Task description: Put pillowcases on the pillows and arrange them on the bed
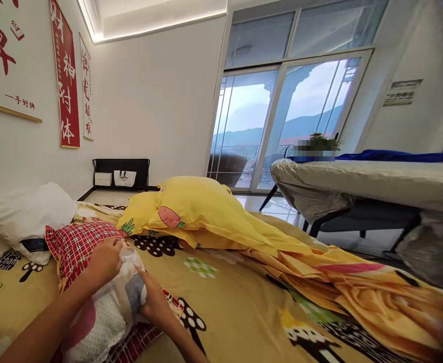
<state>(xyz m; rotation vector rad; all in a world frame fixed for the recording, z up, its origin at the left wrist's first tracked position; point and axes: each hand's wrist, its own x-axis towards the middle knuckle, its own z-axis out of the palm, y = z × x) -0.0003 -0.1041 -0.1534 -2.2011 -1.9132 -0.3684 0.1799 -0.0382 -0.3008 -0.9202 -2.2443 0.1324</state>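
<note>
A white textured cloth bundle [110,310] with a grey striped band and a pink patch lies in front of me; I cannot tell its exact kind. My left hand [106,259] has its fingers curled onto the bundle's far end. On the right side, my right hand [151,297] grips the bundle's edge beside the grey band, the thumb on top. Beneath it spreads a red plaid pillow [79,242] with a ruffled edge, part of which shows again below my right wrist. Both hands hide some of the bundle.
Yellow pillows [206,206] and a rumpled yellow-orange quilt [376,287] lie on the tan patterned bedsheet [229,297]. White pillows [43,209] are at the left. Beyond the bed stand a covered table [376,179], a dark chair [368,217] and glass doors [266,126].
</note>
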